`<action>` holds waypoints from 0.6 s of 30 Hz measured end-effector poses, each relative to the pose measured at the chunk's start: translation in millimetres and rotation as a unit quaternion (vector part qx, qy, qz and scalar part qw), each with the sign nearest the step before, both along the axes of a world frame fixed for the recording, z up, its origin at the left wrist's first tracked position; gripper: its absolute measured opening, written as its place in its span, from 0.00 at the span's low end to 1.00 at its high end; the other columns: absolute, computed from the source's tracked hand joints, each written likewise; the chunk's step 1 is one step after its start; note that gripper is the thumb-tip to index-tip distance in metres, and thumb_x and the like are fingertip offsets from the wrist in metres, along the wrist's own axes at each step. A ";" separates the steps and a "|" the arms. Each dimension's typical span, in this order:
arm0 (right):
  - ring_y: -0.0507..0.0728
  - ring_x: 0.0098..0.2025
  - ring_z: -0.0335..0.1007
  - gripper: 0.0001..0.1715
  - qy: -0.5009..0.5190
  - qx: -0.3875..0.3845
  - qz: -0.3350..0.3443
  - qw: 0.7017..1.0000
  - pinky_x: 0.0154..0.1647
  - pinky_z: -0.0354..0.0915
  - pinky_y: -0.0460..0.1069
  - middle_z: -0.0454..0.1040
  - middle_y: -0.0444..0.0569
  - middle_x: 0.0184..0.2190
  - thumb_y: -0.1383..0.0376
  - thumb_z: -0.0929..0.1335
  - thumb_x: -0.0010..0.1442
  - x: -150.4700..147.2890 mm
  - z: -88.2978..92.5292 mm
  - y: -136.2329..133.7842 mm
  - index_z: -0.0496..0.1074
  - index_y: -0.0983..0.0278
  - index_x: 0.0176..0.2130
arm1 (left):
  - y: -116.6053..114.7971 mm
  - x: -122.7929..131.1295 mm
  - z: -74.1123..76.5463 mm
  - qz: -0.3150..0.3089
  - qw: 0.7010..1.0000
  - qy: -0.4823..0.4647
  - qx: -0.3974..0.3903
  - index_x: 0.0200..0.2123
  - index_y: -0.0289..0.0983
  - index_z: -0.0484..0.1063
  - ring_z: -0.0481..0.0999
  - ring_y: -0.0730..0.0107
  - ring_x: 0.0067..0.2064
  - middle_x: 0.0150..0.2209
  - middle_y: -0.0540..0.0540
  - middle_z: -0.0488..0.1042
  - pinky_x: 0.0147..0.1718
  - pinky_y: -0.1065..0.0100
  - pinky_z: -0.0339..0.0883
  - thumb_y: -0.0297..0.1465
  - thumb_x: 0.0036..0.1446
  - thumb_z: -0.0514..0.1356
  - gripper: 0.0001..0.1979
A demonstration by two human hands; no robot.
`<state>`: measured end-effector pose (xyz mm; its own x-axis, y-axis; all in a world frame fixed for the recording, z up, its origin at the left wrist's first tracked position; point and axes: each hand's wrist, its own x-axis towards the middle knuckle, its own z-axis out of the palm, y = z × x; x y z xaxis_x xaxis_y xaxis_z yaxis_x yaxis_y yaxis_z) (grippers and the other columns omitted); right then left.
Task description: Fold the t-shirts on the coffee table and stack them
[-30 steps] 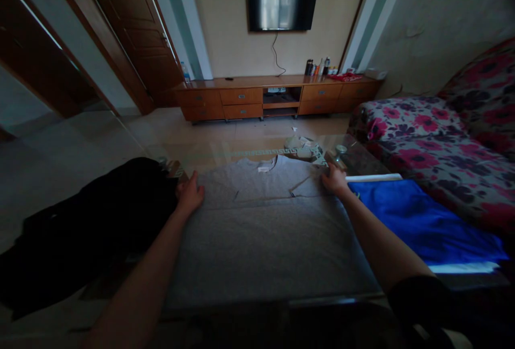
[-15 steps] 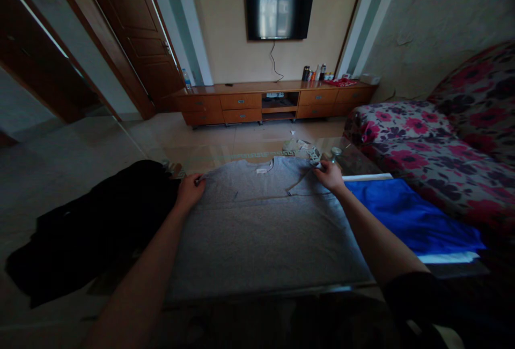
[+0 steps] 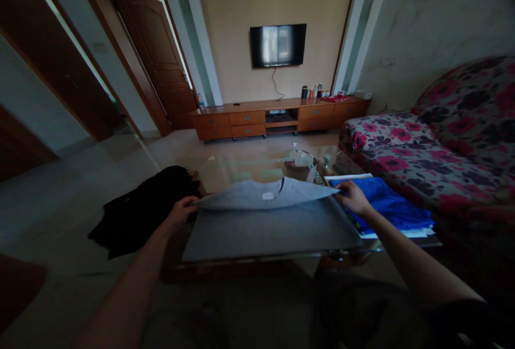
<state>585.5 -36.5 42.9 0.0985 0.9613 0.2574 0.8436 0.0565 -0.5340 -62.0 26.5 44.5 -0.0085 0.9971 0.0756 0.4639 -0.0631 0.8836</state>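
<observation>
A grey T-shirt [image 3: 241,196] is stretched sideways between my hands, its collar and white label facing up. My left hand [image 3: 185,210] pinches its left end. At the other end, the fingers of my right hand [image 3: 352,196] are closed on the shirt's corner. The shirt's middle sags a little above a flat grey sheet-like surface [image 3: 273,233]; I cannot tell whether that is part of the same shirt. Beyond my left hand lies a heap of black clothing [image 3: 145,206]. Folded blue cloth [image 3: 388,204], with white layers under it, lies beside my right hand.
The glass table [image 3: 225,164] carries the clothes, with a crumpled patterned item [image 3: 300,158] and a small glass object [image 3: 327,160] at its far side. A floral sofa [image 3: 434,150] stands to the right. Behind are a low wooden cabinet [image 3: 247,118] and a wall television [image 3: 277,45].
My hands have drawn farther apart with the shirt's upper part, which is now lifted and pulled into a narrow band. The camera view has tilted up.
</observation>
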 end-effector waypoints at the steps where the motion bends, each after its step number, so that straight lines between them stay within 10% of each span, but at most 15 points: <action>1: 0.60 0.43 0.71 0.11 -0.021 -0.045 0.012 0.999 0.47 0.67 0.51 0.75 0.51 0.36 0.65 0.68 0.50 1.1 -6.4 -9.6 0.77 0.64 0.36 | -9.5 -4.4 -5.3 -0.003 0.999 0.035 -0.016 0.33 0.37 0.78 0.77 0.58 0.42 0.35 0.46 0.79 0.45 0.60 0.71 0.39 0.37 0.65 0.17; 11: 0.69 0.62 0.60 0.20 -0.193 -0.116 0.019 0.974 0.59 0.60 0.62 0.67 0.58 0.58 0.67 0.67 0.54 -47.4 -7.2 -39.2 0.78 0.63 0.47 | -51.4 43.5 1.8 -0.010 0.934 0.357 0.017 0.32 0.41 0.80 0.71 0.51 0.54 0.49 0.42 0.76 0.56 0.52 0.64 0.36 0.52 0.58 0.10; 18: 0.63 0.53 0.70 0.36 -0.101 -0.140 0.131 0.976 0.55 0.64 0.55 0.75 0.57 0.52 0.66 0.67 0.54 -93.4 -13.1 -26.5 0.68 0.65 0.62 | -66.5 104.9 4.2 -0.259 0.905 0.329 0.073 0.51 0.41 0.74 0.71 0.57 0.55 0.52 0.43 0.73 0.57 0.60 0.62 0.33 0.54 0.59 0.20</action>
<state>492.1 -63.0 29.8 -0.1857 0.9822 -0.0297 0.9094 0.1604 -0.3839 42.9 -39.9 48.7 0.5527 0.8330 0.0262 0.7611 -0.5174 0.3912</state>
